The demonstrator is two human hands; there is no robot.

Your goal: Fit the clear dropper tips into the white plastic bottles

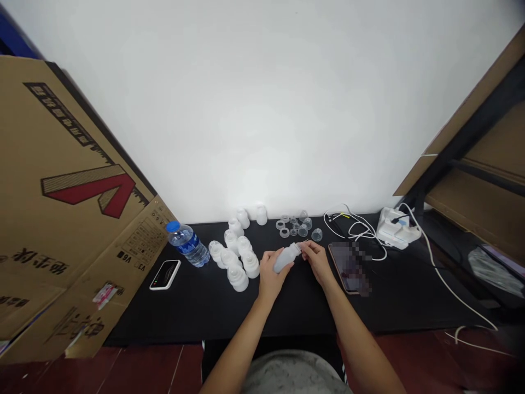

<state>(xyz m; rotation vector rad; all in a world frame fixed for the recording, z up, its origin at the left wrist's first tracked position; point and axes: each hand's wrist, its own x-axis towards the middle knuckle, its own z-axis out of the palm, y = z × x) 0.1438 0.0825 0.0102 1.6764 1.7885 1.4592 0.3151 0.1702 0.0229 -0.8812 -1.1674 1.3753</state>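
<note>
My left hand (270,274) is wrapped round a small translucent white bottle (287,256), held tilted just above the black table (229,306). My right hand (316,259) pinches at the bottle's neck end, fingers closed on its mouth; what is under the fingertips is too small to make out. To the left of my hands stand several similar white bottles (237,261) in a loose cluster. Behind my hands lie several small clear rings and caps (296,225).
A water bottle with a blue cap (187,244) lies at the left, beside a white phone (164,274). A large cardboard box (69,219) leans at the left. A dark phone (349,267), white cables (356,225) and a white charger (396,227) sit at the right.
</note>
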